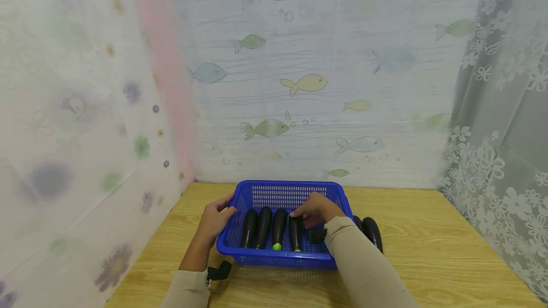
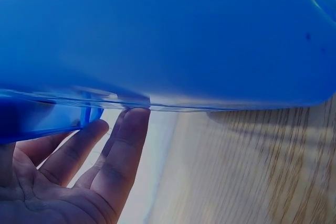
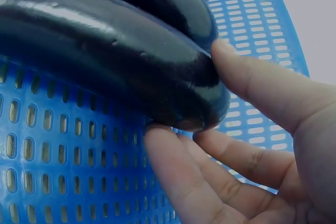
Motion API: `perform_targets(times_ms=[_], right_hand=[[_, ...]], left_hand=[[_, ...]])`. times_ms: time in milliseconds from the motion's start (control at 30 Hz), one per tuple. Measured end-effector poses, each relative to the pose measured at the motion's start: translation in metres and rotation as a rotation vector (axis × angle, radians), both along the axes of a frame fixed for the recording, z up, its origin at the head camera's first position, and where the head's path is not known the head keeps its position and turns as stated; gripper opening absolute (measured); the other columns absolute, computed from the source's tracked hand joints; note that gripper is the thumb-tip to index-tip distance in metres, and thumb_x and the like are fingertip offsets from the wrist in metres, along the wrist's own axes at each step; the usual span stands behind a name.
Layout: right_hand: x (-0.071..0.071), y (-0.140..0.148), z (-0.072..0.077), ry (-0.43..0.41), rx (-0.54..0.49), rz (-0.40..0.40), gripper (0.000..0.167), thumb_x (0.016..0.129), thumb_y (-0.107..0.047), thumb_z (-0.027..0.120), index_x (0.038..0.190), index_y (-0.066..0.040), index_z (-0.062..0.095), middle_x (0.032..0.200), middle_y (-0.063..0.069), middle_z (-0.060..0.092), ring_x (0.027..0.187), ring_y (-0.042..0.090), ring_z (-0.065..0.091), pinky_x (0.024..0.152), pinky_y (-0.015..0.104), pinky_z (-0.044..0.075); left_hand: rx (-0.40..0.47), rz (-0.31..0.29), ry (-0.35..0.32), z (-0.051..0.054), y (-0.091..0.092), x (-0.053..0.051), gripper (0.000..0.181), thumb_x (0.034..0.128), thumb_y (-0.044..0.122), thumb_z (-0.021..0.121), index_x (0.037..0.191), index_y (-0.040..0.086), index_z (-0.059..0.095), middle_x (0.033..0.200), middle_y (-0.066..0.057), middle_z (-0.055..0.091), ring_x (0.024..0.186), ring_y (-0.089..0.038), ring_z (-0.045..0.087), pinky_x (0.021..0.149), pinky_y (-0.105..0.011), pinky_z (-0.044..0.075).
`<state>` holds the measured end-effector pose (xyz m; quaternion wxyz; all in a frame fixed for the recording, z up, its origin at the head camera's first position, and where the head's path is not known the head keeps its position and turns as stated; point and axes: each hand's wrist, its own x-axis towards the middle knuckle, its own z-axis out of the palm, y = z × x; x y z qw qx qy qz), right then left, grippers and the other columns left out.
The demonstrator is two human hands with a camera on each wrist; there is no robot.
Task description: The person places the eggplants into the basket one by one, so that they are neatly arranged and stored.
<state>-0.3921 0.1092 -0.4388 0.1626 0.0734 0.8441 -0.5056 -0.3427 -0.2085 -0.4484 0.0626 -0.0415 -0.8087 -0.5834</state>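
A blue perforated plastic basket (image 1: 291,183) stands on the table with several dark purple eggplants lying side by side in it. My left hand (image 1: 214,220) holds the basket's left rim; in the left wrist view its fingers (image 2: 119,169) reach up against the rim from below. Inside the basket, my right hand (image 1: 318,207) grips the far end of the rightmost eggplant (image 1: 296,234), thumb on one side and fingers on the other. That eggplant (image 3: 105,40) lies close to its neighbour (image 3: 178,9) in the right wrist view. One eggplant (image 1: 279,227) shows a bright green stem end.
To the right of the basket, more eggplants (image 1: 372,232) lie on the wood-grain table (image 1: 428,232), partly hidden by the right sleeve. Fish-patterned sheeting (image 1: 325,122) hangs behind the table, with floral sheets at both sides.
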Motion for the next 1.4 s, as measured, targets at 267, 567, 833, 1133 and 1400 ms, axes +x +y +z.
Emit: perform_targets(times_ms=[267, 567, 833, 1133, 1400], right_hand=[[0.006, -0.003, 0.006, 0.018, 0.017, -0.008, 0.039, 0.081, -0.013, 0.088, 0.107, 0.005, 0.065, 0.100, 0.021, 0.067, 0.078, 0.030, 0.076, 0.069, 0.038, 0.064], [0.021, -0.002, 0.017, 0.069, 0.030, 0.046, 0.045, 0.085, -0.019, 0.085, 0.113, 0.009, 0.064, 0.107, 0.028, 0.069, 0.088, 0.041, 0.076, 0.077, 0.046, 0.064], [0.011, 0.003, 0.014, 0.059, 0.095, 0.033, 0.051, 0.084, -0.022, 0.087, 0.119, 0.007, 0.063, 0.108, 0.025, 0.070, 0.085, 0.038, 0.076, 0.071, 0.046, 0.064], [0.014, 0.013, 0.027, 0.114, 0.167, 0.062, 0.056, 0.083, -0.028, 0.087, 0.119, 0.008, 0.064, 0.113, 0.021, 0.070, 0.083, 0.037, 0.075, 0.068, 0.045, 0.064], [0.020, 0.035, 0.049, 0.179, 0.202, 0.134, 0.066, 0.085, -0.036, 0.084, 0.128, 0.009, 0.063, 0.119, 0.022, 0.069, 0.088, 0.033, 0.076, 0.074, 0.046, 0.064]], left_hand=[[-0.010, -0.004, 0.025, -0.001, -0.002, 0.000, 0.055, 0.0984, 0.020, 0.064, 0.152, 0.010, 0.053, 0.153, -0.019, 0.053, 0.134, -0.040, 0.058, 0.106, -0.056, 0.050], [-0.004, 0.001, 0.020, 0.001, -0.001, -0.001, 0.055, 0.0980, 0.018, 0.064, 0.151, 0.011, 0.054, 0.152, -0.018, 0.055, 0.132, -0.038, 0.060, 0.105, -0.054, 0.052], [-0.003, 0.000, 0.019, 0.000, -0.002, -0.001, 0.055, 0.0982, 0.019, 0.064, 0.152, 0.012, 0.054, 0.152, -0.018, 0.054, 0.133, -0.037, 0.059, 0.107, -0.053, 0.051], [-0.008, -0.013, 0.014, -0.001, -0.003, 0.001, 0.057, 0.0984, 0.021, 0.065, 0.153, 0.010, 0.052, 0.155, -0.021, 0.051, 0.138, -0.042, 0.054, 0.109, -0.058, 0.047], [-0.004, -0.005, 0.013, -0.002, -0.001, 0.000, 0.057, 0.0976, 0.019, 0.065, 0.152, 0.010, 0.053, 0.154, -0.020, 0.052, 0.136, -0.041, 0.055, 0.108, -0.056, 0.049]])
